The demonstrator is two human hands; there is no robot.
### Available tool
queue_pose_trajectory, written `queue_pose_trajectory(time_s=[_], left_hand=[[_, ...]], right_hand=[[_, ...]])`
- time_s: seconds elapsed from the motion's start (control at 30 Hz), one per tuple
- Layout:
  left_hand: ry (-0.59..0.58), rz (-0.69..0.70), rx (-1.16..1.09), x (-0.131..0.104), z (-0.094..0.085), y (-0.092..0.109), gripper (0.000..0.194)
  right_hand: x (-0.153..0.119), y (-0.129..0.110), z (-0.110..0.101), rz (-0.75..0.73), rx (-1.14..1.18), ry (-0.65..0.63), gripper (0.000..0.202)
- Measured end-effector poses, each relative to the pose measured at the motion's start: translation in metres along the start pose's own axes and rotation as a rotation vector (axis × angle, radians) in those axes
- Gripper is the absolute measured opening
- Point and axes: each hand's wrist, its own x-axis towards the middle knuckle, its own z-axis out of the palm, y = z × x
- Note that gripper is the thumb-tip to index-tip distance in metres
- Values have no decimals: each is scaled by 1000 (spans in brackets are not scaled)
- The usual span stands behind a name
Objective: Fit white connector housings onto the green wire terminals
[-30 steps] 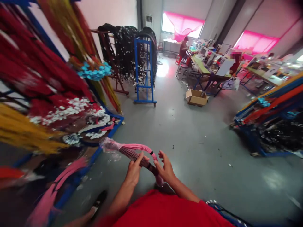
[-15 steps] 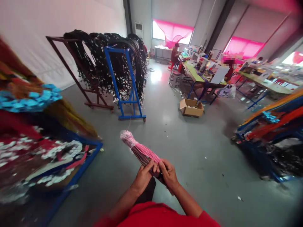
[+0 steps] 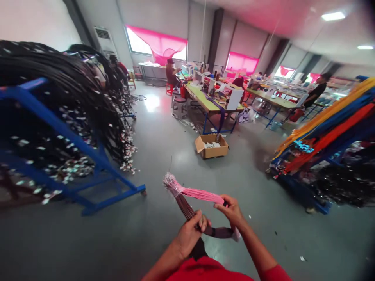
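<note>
My left hand (image 3: pixel 190 234) grips the brown cords (image 3: pixel 185 207), my right hand (image 3: pixel 231 210) the pink cords (image 3: pixel 203 194), above the floor (image 3: pixel 164 242). They look light and floppy; the bands seem the surest hold.

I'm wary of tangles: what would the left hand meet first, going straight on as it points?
Beyond the brown cord bundle it holds, the left hand would probably meet the pink cord bundle near the right hand; depth is unclear.

Floor (image 3: pixel 164 140) clear ahead, blue rack (image 3: pixel 117 191) blocks L, open carton (image 3: pixel 215 150) mid-aisle, loaded rack (image 3: pixel 304 191) R
</note>
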Motion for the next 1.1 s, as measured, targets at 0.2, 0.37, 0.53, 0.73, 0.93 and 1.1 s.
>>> queue_pose_trajectory(time_s=[0.2,0.37,0.53,0.73,0.93,1.1], left_hand=[[-31,-62,39,163,-34,107,42],[81,43,-51,285,-80,221,28],[161,94,-186,424,-149,341,22],[156,6,-236,605,-194,495,21],[93,-120,-205,808,-210,605,20],[108,-93,-175,971,-231,678,19]], right_hand=[[260,16,-23,-20,18,18,39],[455,11,35,-19,32,-126,38],[636,11,107,-9,57,-276,35],[810,31,135,171,171,-254,54],[956,68,103,488,344,-258,54],[1111,69,71,572,456,-288,53]])
